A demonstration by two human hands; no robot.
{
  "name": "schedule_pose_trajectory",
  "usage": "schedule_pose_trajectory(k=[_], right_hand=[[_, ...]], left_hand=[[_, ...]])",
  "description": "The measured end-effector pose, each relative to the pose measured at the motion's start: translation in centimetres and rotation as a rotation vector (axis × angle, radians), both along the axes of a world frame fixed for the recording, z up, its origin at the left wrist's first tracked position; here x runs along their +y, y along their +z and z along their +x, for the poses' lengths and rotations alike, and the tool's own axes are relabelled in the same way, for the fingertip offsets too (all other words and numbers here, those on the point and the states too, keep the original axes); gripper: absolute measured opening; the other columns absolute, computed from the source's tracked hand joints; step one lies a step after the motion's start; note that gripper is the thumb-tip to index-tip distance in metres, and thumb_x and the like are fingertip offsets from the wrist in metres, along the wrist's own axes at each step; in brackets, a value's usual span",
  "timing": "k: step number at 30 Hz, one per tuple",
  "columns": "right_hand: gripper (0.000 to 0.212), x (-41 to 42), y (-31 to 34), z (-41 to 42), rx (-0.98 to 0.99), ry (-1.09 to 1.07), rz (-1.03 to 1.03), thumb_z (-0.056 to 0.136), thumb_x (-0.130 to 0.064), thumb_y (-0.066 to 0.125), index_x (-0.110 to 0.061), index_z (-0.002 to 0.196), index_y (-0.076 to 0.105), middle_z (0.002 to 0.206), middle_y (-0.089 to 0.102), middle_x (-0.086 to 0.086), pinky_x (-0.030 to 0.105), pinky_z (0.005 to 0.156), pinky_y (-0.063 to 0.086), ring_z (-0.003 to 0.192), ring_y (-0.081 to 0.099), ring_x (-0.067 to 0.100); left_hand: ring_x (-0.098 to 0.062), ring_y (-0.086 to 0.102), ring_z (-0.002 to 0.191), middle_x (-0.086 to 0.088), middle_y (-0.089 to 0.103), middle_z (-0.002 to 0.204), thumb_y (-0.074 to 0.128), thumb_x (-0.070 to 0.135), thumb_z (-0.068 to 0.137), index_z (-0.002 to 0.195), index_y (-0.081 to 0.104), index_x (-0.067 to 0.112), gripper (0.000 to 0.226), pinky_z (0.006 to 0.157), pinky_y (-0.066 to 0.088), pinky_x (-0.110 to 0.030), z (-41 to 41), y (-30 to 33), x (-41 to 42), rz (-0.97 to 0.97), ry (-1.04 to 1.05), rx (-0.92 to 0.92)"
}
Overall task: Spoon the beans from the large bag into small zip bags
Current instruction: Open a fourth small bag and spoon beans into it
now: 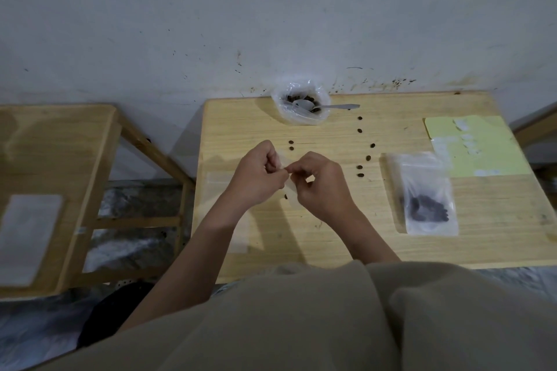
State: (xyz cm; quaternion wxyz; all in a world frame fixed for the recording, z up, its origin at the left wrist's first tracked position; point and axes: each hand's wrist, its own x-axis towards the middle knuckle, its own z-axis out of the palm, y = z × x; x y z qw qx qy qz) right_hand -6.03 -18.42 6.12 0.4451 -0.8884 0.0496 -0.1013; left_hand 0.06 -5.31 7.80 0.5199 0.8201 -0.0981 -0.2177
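- Head view, nearest: left hand (259, 178) and right hand (319, 184) both pinch a small clear empty zip bag (286, 173) by its top edge, fingertips pressed together, seemingly prising it open.
- Right of them: one filled clear zip bag with dark beans (428, 199) lies flat on the light wooden table (497, 238). So one done, second barely begun.
- Mid-table: loose dark beans (360, 167) spilled.
- Far edge: large clear plastic bag of beans (301, 102), metal spoon (325, 106) resting in it; beans remain.
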Motion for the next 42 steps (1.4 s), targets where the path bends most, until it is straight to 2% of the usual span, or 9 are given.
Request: schedule_pose_trajectory(k=[4,11,17,21,23,26,32,36,42], right_hand=[[0.024,0.1,0.3,0.5,0.007,0.02,-0.074,0.076,0.01,0.059,-0.006,0.087,0.074,0.079,0.061,0.001,0.025,0.061,0.049,0.068,0.059,0.016],[0.022,-1.1,0.2,1.2,-0.018,-0.018,-0.19,0.081,0.008,0.057,-0.004,0.092,0.073,0.08,0.053,0.005,0.018,0.062,0.043,0.067,0.054,0.016],[0.02,-1.3,2.1,2.1,0.101,-0.064,-0.055,0.07,-0.011,0.08,-0.011,0.089,0.073,0.08,0.056,-0.001,0.013,0.061,0.041,0.062,0.052,0.006],[0.026,-2.4,3.6,2.4,0.148,-0.207,0.195,0.06,-0.009,0.087,-0.021,0.073,0.067,0.063,0.053,-0.006,0.016,0.053,0.04,0.049,0.046,0.003],[0.03,-3.2,4.0,2.9,0.194,-0.256,0.33,0.056,-0.014,0.09,-0.02,0.071,0.064,0.06,0.053,-0.006,0.021,0.05,0.044,0.05,0.048,0.008],[0.032,-4.1,4.6,3.2,0.224,-0.241,0.406,0.057,-0.013,0.09,-0.006,0.08,0.069,0.077,0.064,0.003,0.034,0.058,0.052,0.063,0.059,0.017],[0.028,-5.9,4.9,3.4,0.272,-0.042,0.469,0.066,0.001,0.081,-0.007,0.091,0.073,0.089,0.074,0.001,0.024,0.071,0.056,0.079,0.071,0.011],[0.031,-6.6,5.0,3.9,0.261,-0.007,0.528,0.069,0.003,0.078,-0.005,0.098,0.071,0.087,0.075,0.003,0.022,0.068,0.056,0.078,0.07,0.012],[0.024,-7.2,5.8,5.4,0.379,-0.032,0.383,0.061,-0.012,0.087,-0.012,0.081,0.073,0.066,0.069,-0.007,0.022,0.058,0.05,0.06,0.062,0.003]], left_hand=[[-0.018,0.047,0.058,-0.008,0.046,0.066,0.06,-0.005,0.077,0.07,0.042,0.015,0.027,0.065,0.054,-0.051,0.5,0.3,0.3,0.001,-0.025,0.023],[-0.018,0.052,0.056,-0.005,0.053,0.061,0.064,0.003,0.073,0.074,0.049,0.019,0.023,0.054,0.042,-0.028,0.4,0.8,0.9,0.093,-0.075,-0.07],[-0.017,0.056,0.069,-0.004,0.057,0.079,0.074,0.014,0.075,0.087,0.053,0.018,0.023,0.069,0.054,-0.044,0.1,1.1,0.0,-0.162,0.028,-0.013],[-0.009,0.042,0.113,0.007,0.035,0.129,0.085,0.051,0.052,0.131,0.033,0.031,0.096,0.093,0.04,-0.019,0.2,0.1,0.9,-0.021,-0.014,-0.266],[-0.016,0.022,0.133,0.005,0.018,0.143,0.079,0.069,0.039,0.144,0.013,0.028,0.13,0.112,0.024,-0.038,0.8,-1.1,1.3,0.206,-0.116,-0.414],[-0.022,0.003,0.143,-0.002,0.01,0.151,0.077,0.07,0.041,0.148,0.002,0.022,0.139,0.113,0.004,-0.06,1.5,-2.6,1.1,0.367,-0.164,-0.435],[-0.014,-0.015,0.145,0.013,-0.005,0.156,0.071,0.079,0.039,0.15,-0.005,0.024,0.146,0.11,-0.013,-0.055,3.3,-2.3,1.0,0.275,-0.288,-0.479],[-0.021,0.004,0.145,0.0,0.015,0.152,0.073,0.075,0.042,0.149,-0.003,0.024,0.141,0.114,-0.003,-0.055,4.1,-2.3,-0.1,0.278,-0.381,-0.482],[-0.024,0.038,0.121,-0.006,0.029,0.128,0.076,0.067,0.043,0.142,0.02,0.015,0.124,0.096,0.044,-0.047,5.1,-4.0,-1.0,0.261,-0.283,-0.55]])
